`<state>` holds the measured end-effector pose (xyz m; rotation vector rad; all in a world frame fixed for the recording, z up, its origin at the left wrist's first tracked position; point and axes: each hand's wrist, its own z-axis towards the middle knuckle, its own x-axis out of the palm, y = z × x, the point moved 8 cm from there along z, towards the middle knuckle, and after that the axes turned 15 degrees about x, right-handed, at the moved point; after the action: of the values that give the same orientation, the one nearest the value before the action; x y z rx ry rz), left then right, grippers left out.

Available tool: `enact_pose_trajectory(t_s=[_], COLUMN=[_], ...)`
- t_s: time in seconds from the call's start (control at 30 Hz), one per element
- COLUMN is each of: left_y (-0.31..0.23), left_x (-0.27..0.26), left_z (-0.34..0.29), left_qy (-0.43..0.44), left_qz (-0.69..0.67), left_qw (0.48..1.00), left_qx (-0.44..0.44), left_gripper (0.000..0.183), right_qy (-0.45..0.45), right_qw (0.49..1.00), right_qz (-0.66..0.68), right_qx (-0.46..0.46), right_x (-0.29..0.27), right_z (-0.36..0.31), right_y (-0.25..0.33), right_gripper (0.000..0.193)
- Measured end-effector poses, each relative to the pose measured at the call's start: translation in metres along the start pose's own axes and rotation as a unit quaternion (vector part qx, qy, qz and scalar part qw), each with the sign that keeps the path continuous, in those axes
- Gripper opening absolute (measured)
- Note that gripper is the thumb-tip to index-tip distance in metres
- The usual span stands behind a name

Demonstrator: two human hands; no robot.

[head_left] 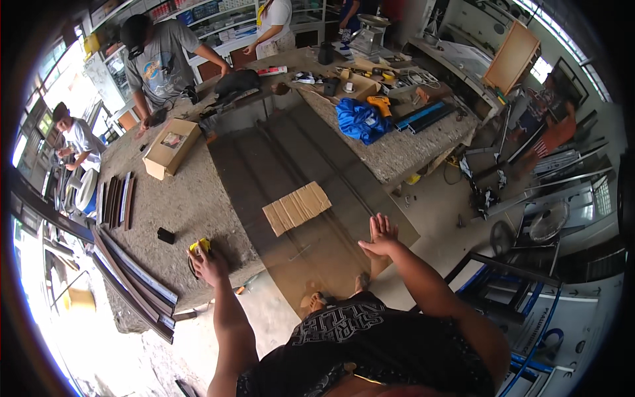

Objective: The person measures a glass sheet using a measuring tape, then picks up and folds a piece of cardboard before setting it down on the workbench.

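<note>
My left hand [209,264] is closed on a yellow tape measure [200,247] at the near edge of the rough grey worktable [188,212]. A small black block [166,235] sits just left of it. My right hand [380,237] is spread open with fingers apart, over or on the right side of a large dark tinted sheet [311,165] that looks like glass; I cannot tell whether it touches. The sheet reaches from the table toward my body. A ribbed piece of brown cardboard [297,208] lies on it between my hands.
Metal profiles [132,284] lie along the table's left edge, with shorter brown strips [117,202] and a cardboard box [170,148] beyond. A blue bag [362,121], an orange drill [380,104] and tools crowd the right. Frames and a fan [548,221] stand right. Several people are around.
</note>
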<state>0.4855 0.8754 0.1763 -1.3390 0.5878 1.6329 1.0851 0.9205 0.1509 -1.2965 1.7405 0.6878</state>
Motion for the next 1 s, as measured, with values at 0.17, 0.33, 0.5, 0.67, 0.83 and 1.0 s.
enact_pose_trajectory(t_s=[0.17, 0.33, 0.5, 0.67, 0.83, 1.0], left_y=[-0.006, 0.0, 0.001, -0.006, -0.003, -0.12], left_x=[-0.008, -0.008, -0.006, -0.005, -0.038, 0.01], left_z=[0.001, 0.001, 0.003, 0.004, -0.045, -0.17], left_qy=[-0.019, -0.043, -0.047, -0.019, -0.199, -0.051], left_qz=[-0.004, -0.014, -0.019, -0.062, -0.124, -0.687], left_qw=[1.0, 0.999, 0.999, 0.998, 0.97, 0.722], left_qx=[0.015, 0.01, 0.009, 0.023, 0.063, -0.073], left_gripper=[0.062, 0.065, 0.064, 0.063, 0.043, 0.023], right_qy=[0.01, 0.022, 0.019, 0.006, -0.062, 0.083], right_qw=[1.0, 1.0, 1.0, 1.0, 0.991, 0.85], right_qz=[-0.005, -0.004, 0.011, 0.023, 0.047, 0.481], right_qx=[0.01, 0.01, 0.004, -0.017, -0.105, -0.198], right_x=[0.001, -0.005, -0.003, -0.008, -0.015, -0.05], right_z=[0.006, -0.001, -0.003, -0.005, -0.017, -0.043], right_y=[0.001, 0.006, 0.005, -0.006, -0.019, -0.05], right_gripper=[0.116, 0.116, 0.115, 0.112, 0.095, 0.032])
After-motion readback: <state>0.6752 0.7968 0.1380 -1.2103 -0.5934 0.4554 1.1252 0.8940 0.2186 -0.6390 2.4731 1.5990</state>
